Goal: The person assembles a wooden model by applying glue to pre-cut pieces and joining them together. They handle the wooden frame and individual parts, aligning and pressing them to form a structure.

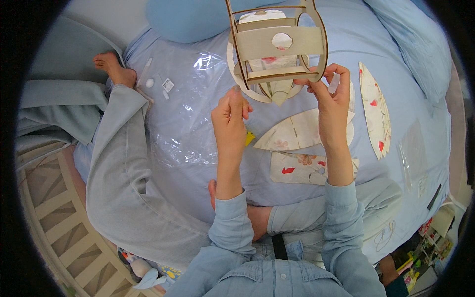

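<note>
My right hand [330, 94] holds a pale wooden frame model [277, 44] up by its lower right edge, with a small white piece also in its fingers. The frame has curved side ribs and a flat crossbar with a round hole. My left hand [230, 116] is closed on a small yellow item [250, 137] just below and left of the frame, its fingertips pinched together. Beneath the frame on the light blue bed sheet [198, 79] lie a round wooden ring and several flat leaf-shaped panels [297, 131] printed with red and pink flowers.
A clear plastic sheet [183, 143] lies left of my hands with small white parts [150, 82] near a bare foot [115, 67]. A long pointed panel [375, 109] and plastic bags [413, 163] lie right. Blue pillows [415, 44] sit at the far side. My crossed legs are below.
</note>
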Tool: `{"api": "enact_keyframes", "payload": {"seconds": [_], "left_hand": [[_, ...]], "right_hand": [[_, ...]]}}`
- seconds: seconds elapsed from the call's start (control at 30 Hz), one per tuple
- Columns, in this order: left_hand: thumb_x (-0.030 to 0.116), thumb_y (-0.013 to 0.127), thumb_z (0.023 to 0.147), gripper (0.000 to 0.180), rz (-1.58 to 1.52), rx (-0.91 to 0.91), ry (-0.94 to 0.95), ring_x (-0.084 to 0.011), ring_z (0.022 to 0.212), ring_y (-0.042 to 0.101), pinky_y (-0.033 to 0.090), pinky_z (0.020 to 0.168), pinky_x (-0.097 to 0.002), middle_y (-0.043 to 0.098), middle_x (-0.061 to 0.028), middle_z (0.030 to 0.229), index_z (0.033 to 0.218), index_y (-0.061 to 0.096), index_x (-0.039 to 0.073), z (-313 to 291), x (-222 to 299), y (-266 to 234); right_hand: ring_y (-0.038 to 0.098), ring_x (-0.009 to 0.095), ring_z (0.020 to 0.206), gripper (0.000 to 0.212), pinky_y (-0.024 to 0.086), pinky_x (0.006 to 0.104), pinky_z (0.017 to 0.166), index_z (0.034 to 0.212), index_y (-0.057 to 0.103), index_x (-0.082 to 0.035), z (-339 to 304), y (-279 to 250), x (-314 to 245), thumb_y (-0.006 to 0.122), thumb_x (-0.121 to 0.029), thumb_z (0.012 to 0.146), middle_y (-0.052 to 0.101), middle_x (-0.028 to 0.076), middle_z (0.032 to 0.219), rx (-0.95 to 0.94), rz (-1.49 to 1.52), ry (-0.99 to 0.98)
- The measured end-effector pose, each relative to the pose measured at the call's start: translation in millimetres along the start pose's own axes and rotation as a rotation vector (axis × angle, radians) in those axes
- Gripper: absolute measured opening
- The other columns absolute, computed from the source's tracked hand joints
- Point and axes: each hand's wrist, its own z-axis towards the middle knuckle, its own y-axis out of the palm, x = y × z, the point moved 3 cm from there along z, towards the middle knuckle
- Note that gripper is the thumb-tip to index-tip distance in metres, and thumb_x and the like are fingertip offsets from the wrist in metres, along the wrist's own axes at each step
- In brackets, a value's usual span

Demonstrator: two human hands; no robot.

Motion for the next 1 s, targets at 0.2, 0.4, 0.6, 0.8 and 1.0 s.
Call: {"api": "enact_keyframes", "payload": {"seconds": [0.2,0.4,0.6,0.8,1.0], "left_hand": [[0.022,0.046,0.108,0.031,0.031,-0.079,-0.021,-0.0112,0.077,0.042,0.036,0.074,-0.0257,0.044,-0.0006,0.080,0.083,0.046,0.004,-0.4,7.0,-0.9],[0.020,0.051,0.106,0.022,-0.096,-0.094,-0.031,-0.0098,0.084,0.040,0.034,0.079,-0.0252,0.040,0.0011,0.086,0.090,0.048,0.006,-1.8,6.7,2.5],[0.020,0.060,0.103,0.019,0.012,-0.091,-0.040,-0.0075,0.082,0.043,0.036,0.079,-0.0240,0.052,0.0030,0.089,0.092,0.056,0.006,-1.1,-1.9,2.0],[0.020,0.057,0.105,0.021,0.020,-0.076,-0.073,-0.0079,0.085,0.051,0.042,0.083,-0.0259,0.064,0.0001,0.095,0.103,0.067,0.002,0.8,-0.9,-2.8],[0.022,0.046,0.110,0.034,0.004,-0.124,-0.074,-0.0117,0.094,0.056,0.045,0.090,-0.0292,0.068,-0.0043,0.100,0.107,0.069,-0.002,0.9,3.8,-4.3]], "right_hand": [[0.072,0.017,0.100,0.024,0.045,0.0299,0.088,0.118,0.042,-0.012,-0.6,0.3,-0.6,0.059,-0.010,0.100,0.056,0.004,0.112,-0.006,0.019,0.020],[0.072,0.018,0.100,0.023,0.045,0.0302,0.088,0.116,0.042,-0.011,-1.3,1.7,-1.3,0.058,-0.008,0.100,0.057,0.005,0.114,-0.007,0.027,0.035],[0.072,0.019,0.099,0.022,0.047,0.0307,0.087,0.111,0.041,-0.011,-1.6,3.4,-1.7,0.057,-0.005,0.098,0.062,0.011,0.121,0.003,0.013,0.040],[0.072,0.019,0.099,0.021,0.048,0.0310,0.087,0.111,0.041,-0.010,-1.7,4.2,-2.6,0.056,-0.003,0.098,0.062,0.013,0.120,0.011,0.014,0.048],[0.074,0.024,0.094,0.027,0.047,0.0282,0.079,0.117,0.040,-0.007,0.4,1.8,2.5,0.058,-0.004,0.098,0.061,0.011,0.112,0.026,0.045,0.039]]}}
